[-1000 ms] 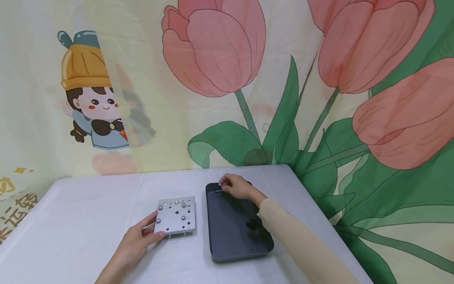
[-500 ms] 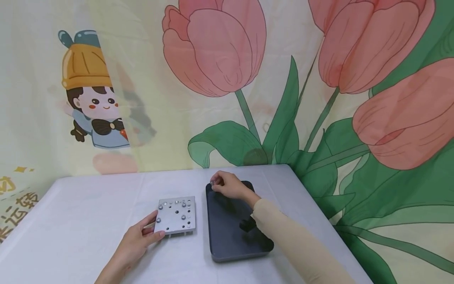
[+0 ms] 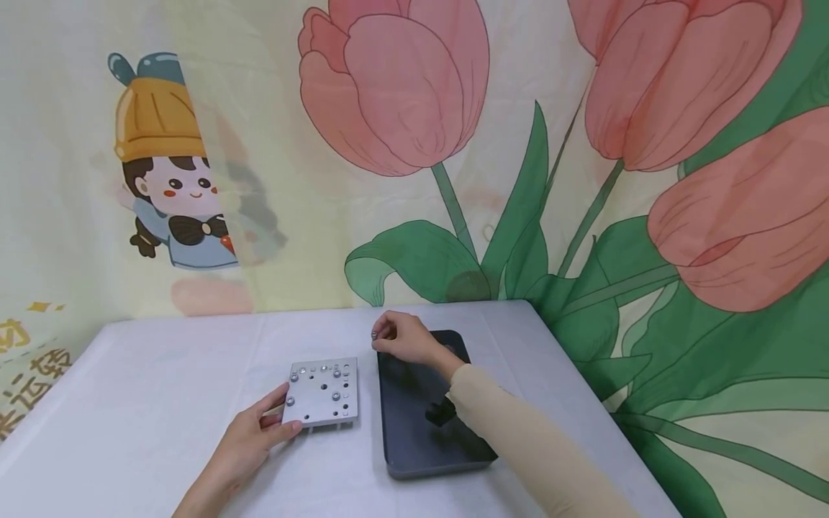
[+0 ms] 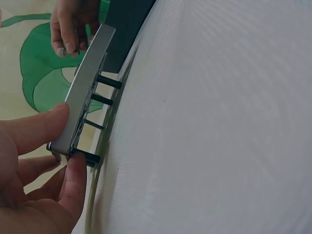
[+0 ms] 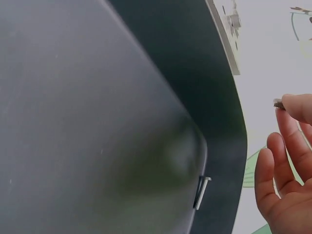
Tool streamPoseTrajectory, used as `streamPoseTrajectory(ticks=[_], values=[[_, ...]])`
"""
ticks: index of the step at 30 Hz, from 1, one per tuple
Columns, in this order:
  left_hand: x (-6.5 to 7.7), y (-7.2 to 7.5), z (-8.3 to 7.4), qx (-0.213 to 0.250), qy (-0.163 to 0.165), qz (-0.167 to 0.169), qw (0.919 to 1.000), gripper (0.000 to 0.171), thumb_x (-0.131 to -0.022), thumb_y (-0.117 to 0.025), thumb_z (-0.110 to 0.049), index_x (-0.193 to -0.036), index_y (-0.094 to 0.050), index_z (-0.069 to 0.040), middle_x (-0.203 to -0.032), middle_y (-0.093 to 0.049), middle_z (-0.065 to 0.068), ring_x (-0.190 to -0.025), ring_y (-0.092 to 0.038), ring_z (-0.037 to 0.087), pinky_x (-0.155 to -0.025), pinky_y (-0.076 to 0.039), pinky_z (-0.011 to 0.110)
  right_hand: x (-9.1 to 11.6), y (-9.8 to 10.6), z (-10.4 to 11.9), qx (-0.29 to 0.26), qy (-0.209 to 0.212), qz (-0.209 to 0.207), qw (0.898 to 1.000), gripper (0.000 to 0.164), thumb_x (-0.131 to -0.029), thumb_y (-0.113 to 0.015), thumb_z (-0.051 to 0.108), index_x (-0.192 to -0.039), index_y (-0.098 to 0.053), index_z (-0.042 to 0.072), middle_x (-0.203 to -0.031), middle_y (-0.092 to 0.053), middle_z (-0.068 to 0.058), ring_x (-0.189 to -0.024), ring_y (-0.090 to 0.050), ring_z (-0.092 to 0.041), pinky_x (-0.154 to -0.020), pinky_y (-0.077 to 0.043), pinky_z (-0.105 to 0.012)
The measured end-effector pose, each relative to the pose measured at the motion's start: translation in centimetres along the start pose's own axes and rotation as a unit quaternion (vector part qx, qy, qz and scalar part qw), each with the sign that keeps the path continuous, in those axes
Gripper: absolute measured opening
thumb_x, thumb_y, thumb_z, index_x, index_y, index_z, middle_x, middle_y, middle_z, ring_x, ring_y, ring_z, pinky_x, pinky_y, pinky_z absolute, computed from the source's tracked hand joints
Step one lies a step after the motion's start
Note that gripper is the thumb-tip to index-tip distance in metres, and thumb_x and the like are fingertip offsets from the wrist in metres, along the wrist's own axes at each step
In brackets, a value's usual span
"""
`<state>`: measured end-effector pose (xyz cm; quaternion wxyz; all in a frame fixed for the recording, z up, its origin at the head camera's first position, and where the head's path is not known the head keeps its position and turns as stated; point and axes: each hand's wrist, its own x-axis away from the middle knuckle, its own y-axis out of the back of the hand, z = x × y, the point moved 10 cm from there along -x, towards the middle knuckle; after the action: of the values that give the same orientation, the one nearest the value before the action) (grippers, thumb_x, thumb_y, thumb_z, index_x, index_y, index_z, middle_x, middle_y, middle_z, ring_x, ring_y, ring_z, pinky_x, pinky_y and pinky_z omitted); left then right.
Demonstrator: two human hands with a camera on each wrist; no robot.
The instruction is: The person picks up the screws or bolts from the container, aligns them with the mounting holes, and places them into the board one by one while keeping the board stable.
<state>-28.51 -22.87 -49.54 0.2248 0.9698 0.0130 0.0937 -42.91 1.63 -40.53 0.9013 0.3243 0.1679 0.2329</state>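
Observation:
My left hand [image 3: 242,439] grips the left edge of a square metal plate [image 3: 314,401], which has several holes and socket-head screws in its top. In the left wrist view, threaded screw shanks [image 4: 105,99] stick out from the plate's underside, and one finger touches the nearest shank. My right hand [image 3: 411,339] is raised over the far left corner of a dark tray [image 3: 408,439]. Between its thumb and index finger it pinches a small screw [image 5: 278,103]; the threaded end shows and the fingers hide the rest.
Inside the tray, a thin metal pin or screw [image 5: 202,192] lies against the far wall. The tray stands right of the plate on a white-covered table [image 3: 162,403]. Behind the table hangs a printed cloth [image 3: 291,237] with tulips and a cartoon figure.
My right hand has moved left from inside the tray's far end to its far left corner, carrying the small screw. The left hand and the plate have stayed in place.

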Motion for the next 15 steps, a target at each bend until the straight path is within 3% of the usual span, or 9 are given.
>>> streamPoseTrajectory(ticks=[15], values=[[0.2,0.0,0.2,0.003,0.003,-0.001,1.0,0.092,-0.09,-0.087,-0.027,-0.166,-0.037,-0.014,-0.163,-0.046,0.021,-0.126,-0.057,0.029,-0.08,-0.055,0.023,-1.1,-2.7,1.8,0.006,0.011,0.025,1.0,0.015,-0.096,-0.08,0.011,-0.107,-0.07,0.012,-0.095,-0.071,0.005,-0.086,-0.065,-0.008,-0.076,-0.054,-0.024]])
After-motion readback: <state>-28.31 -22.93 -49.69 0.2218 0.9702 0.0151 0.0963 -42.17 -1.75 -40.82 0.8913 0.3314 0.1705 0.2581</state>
